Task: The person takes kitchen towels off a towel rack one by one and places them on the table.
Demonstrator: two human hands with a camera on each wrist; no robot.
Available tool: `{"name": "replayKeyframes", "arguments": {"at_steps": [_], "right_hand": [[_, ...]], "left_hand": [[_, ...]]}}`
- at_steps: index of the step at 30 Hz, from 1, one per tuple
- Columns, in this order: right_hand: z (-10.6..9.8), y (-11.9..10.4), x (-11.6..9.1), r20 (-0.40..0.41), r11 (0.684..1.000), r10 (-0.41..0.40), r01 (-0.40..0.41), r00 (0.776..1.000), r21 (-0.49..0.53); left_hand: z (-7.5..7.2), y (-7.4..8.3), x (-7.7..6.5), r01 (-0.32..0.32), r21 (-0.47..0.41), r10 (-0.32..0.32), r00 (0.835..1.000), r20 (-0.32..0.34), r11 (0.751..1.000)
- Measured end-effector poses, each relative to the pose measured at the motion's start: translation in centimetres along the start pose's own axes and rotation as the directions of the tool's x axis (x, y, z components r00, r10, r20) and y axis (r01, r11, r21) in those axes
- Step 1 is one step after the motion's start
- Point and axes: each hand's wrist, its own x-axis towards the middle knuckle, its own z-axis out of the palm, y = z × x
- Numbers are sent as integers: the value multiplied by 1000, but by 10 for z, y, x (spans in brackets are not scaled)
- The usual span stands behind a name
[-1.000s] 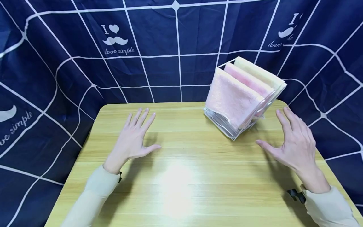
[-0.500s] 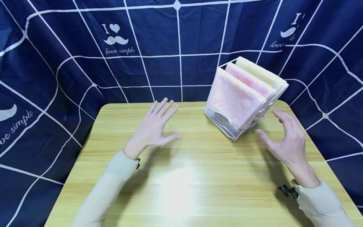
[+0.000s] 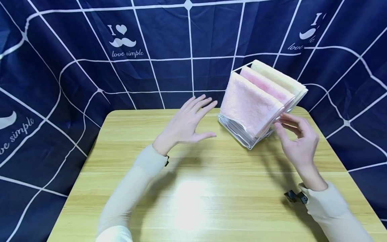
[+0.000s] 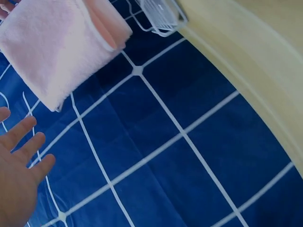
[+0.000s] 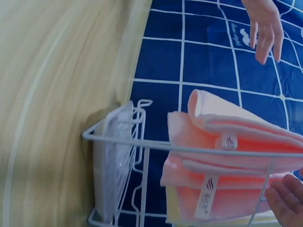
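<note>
A white wire rack [image 3: 235, 132] stands angled at the table's back right. Three folded towels fill it: a pale pink towel [image 3: 249, 104] in front, a pink towel [image 3: 267, 84] behind it and a cream towel [image 3: 279, 75] at the back. My right hand [image 3: 297, 143] is at the rack's right side, fingers bent, thumb and fingertips right at the towel edges. The right wrist view puts its fingers [image 5: 286, 198] beside an upright wire. My left hand [image 3: 188, 122] hovers left of the rack, fingers spread, apart from the towels.
The wooden table [image 3: 145, 198] has a rounded back edge. A dark blue curtain [image 3: 169, 37] with white grid lines surrounds it at the back and sides. White labels [image 5: 207, 196] show on the towels, and a pale tray [image 5: 111, 165] lies in the rack's base.
My left hand has moved right and slightly away from me, toward the rack. My right hand has moved left to the rack's side, its fingers bending. The rack and towels keep their place.
</note>
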Motion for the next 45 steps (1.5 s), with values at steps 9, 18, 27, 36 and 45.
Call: {"name": "replayKeyframes", "arguments": {"at_steps": [9,18,27,36,45], "right_hand": [[12,0,4,-90,988,98,-85,991,132],[19,-2,8,-147,932,171,-112,974,345],[23,0,8,-162,902,200,-117,966,415],[25,2,9,-174,899,207,-118,963,422],[28,-5,14,-166,908,193,-112,967,403]], "left_hand": [[4,12,43,-106,34,108,992,-67,994],[10,21,83,-183,51,187,980,-67,982],[16,25,112,-187,75,191,980,-50,980],[23,26,131,-188,42,189,981,-29,981],[29,27,144,-198,62,199,980,-7,978]]}}
